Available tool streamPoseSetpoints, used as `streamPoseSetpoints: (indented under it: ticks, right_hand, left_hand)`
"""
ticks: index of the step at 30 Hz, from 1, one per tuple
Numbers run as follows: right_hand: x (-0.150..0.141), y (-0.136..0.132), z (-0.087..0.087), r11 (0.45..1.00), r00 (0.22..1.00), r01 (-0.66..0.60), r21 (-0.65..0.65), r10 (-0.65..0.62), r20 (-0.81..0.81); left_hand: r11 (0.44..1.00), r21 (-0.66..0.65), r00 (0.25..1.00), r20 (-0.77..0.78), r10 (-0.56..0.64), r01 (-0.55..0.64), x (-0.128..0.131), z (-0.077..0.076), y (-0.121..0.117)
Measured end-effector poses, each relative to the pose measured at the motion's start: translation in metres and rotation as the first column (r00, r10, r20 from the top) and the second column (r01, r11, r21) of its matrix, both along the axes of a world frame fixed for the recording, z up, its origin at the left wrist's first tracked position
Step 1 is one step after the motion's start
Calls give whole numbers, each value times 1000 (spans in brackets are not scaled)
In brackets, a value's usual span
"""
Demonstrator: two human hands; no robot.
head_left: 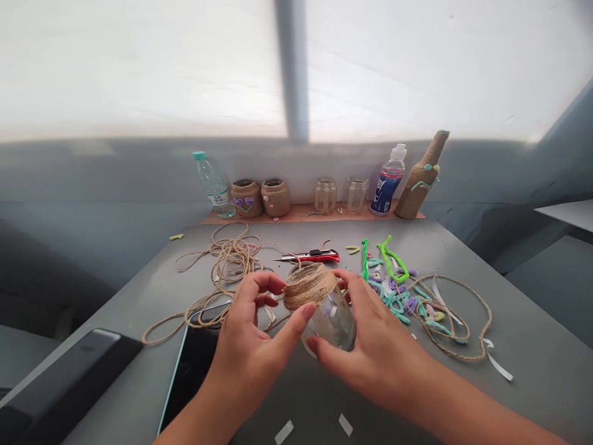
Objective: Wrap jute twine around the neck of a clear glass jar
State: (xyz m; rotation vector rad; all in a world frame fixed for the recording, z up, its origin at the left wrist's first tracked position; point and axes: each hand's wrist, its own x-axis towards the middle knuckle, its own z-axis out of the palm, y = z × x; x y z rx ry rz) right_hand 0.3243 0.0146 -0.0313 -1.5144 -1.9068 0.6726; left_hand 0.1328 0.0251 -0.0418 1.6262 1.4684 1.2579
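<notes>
A clear glass jar (pixel 334 330) leans tilted between my two hands, just above the grey table or touching it; I cannot tell which. Brown twine (pixel 309 289) is wound in several turns around its neck and shoulder, and the lower glass is bare. My left hand (pixel 259 337) has its thumb on the lower edge of the winding and its fingers at the jar's left side. Around the right side and base curls my right hand (pixel 370 340), gripping the glass. A loose tangle of twine (pixel 236 262) lies beyond my left hand.
A red utility knife (pixel 319 256) lies behind the jar. Coloured pipe-cleaner pieces (pixel 393 296) and a twine loop (pixel 486 315) are at right. Along the back stand twine-covered jars (pixel 275 201), glass jars (pixel 325 196), drink bottles (pixel 388 185) and a twine-wrapped bottle (pixel 419 185). A dark tablet (pixel 189 364) lies front left.
</notes>
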Motion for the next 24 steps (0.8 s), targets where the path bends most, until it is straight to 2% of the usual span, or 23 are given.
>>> streamPoseSetpoints:
  ticks: [7,13,18,24]
  right_hand:
    - [3,-1,1,1000,999,-29,-7,29,-23]
    - [4,6,7,993,954,-95,-68,71,-291]
    - [2,12,0,985,877,-131,-113,63,-476]
    - [2,16,-8,978,809,-163,-131,56,-586]
  left_hand:
    - [1000,10,999,28,-17,16,0,1,2]
    - [998,-10,996,69,-64,65,2,5,1]
    - [991,27,984,116,-131,129,1,4,1]
    - [981,53,972,137,-190,185,-2,3,6]
